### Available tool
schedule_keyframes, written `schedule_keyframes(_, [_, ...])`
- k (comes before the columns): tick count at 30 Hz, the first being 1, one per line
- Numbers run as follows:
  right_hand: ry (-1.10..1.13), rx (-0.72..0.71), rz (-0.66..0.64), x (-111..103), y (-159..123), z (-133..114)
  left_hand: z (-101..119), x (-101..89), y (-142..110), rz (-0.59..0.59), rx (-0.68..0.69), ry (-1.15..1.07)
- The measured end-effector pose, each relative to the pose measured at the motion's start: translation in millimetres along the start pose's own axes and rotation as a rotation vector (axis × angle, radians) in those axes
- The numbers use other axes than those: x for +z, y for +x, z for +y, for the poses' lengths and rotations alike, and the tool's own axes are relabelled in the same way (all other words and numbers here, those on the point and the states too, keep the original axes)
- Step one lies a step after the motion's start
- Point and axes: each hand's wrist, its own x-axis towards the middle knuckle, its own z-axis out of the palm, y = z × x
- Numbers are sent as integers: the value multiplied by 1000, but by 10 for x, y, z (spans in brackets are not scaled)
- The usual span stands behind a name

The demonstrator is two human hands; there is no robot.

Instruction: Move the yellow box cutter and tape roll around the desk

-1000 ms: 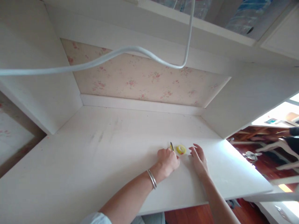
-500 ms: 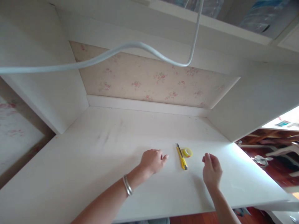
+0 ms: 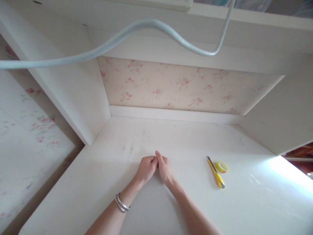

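Observation:
Low over the white desk (image 3: 195, 209), my left hand (image 3: 146, 169) and my right hand (image 3: 165, 168) meet at the fingertips. Both are closed, with fingers curled in and the right thumb pointing up and away. Anything between the fingers is hidden or too small to make out. A silver bangle (image 3: 121, 203) circles my left wrist. To the right of both hands, untouched, lies a yellow utility knife (image 3: 216, 173). Beside the knife is a small roll of yellow tape (image 3: 222, 166).
A thick white cable (image 3: 156, 24) hangs across the upper view. Behind the desk runs a floral wallpaper panel (image 3: 168, 85), with white side panels at left (image 3: 73, 94) and right (image 3: 283, 107). A shelf (image 3: 146, 42) overhangs the back.
My right hand has moved left from beyond the tape to meet my left hand. The view has shifted left, so the knife and tape appear farther right.

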Motion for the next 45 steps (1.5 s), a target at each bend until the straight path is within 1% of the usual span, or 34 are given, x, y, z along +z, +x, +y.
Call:
schedule_keyframes(2, [-8,-15,9,25,7,56,-22,3,1,2,-11,19])
schedule_keyframes(6, [28,-49,-42,-51,-21,190,-30,35,-27,-55,25,-27])
schedule_keyframes(10, [55,-46,-55,-81,-15,246,-7,41,-37,-83,19,-78])
schedule_keyframes(15, [46,-30,-81,-79,-1,250,16,17,-31,-91,10,-80])
schedule_keyframes(33, [41,16,-110,-105,4,229,26,21,-26,-100,17,-76])
schedule_keyframes(45, [46,17,-116,-108,3,220,29,10,-31,-101,16,-62])
